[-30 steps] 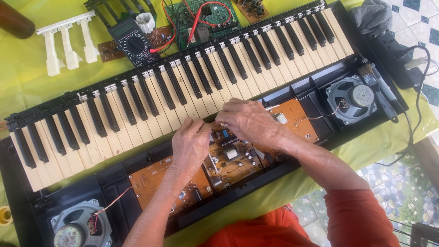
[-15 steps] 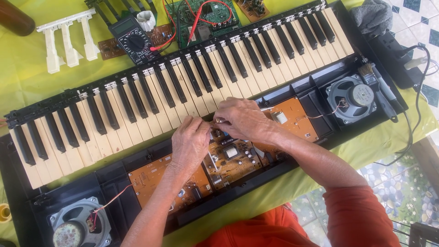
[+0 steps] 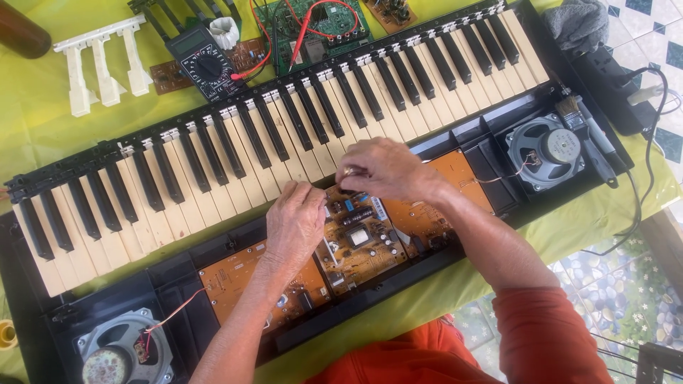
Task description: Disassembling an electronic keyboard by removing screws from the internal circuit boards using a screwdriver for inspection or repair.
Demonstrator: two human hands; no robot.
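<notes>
My left hand (image 3: 295, 222) lies palm-down over the brown printed circuit board studded with small black and blue components (image 3: 359, 238), which sits in the open black plastic shell of the electronic keyboard (image 3: 455, 135), just below its row of cream and black keys (image 3: 235, 153); the fingers curl down at the board's upper left corner, near the front edge of the keys, though I cannot tell whether they pinch anything there. My right hand (image 3: 388, 171) hovers at the board's upper edge with fingertips drawn together as if nipping something small, but the thing itself is hidden under my knuckles. The board looks to me thin, stiff and light, yet fragile: the soldered parts and the fine red and white wires (image 3: 509, 171) running to the round grey speaker on the right (image 3: 546, 148) would tear or bend under a careless pull. I judge it best taken by its bare edges or corners, never by the components. A second grey speaker (image 3: 121, 348) sits at the lower left of the shell. Farther away, on the yellow-green cloth covering the counter (image 3: 43, 139), rest a black multimeter with red lead (image 3: 206, 67) and a green circuit board (image 3: 320, 21).
</notes>
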